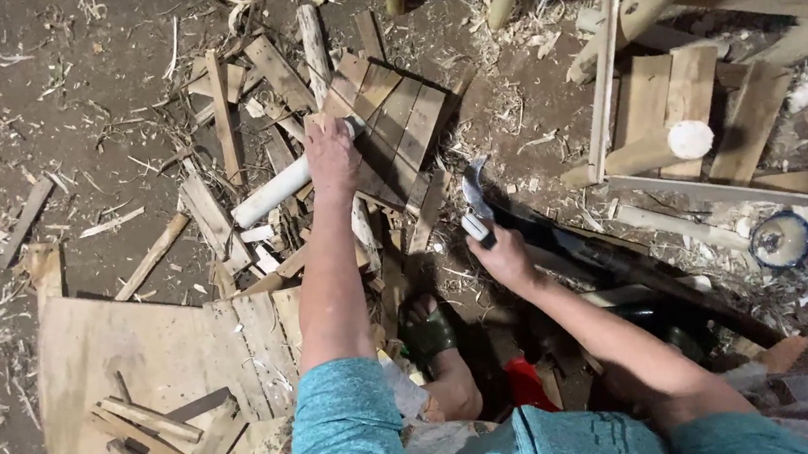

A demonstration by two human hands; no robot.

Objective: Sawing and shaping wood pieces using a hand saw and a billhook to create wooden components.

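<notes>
The left hand (332, 155) clasps a pale, round peeled wooden stick (273, 194) lying across the dark slatted wooden panel (395, 125). The right hand (502, 252) grips a curved, white-handled steel knife (476, 201) nearby. The work appears to be positioning the stick; carving would need it steadied first.

One head-worn camera looks steeply down, close above the littered ground (104, 136).

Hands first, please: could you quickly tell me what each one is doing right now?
Left hand: closed on a wood piece beside the white rod.
Right hand: closed on a curved blade's handle.
</notes>
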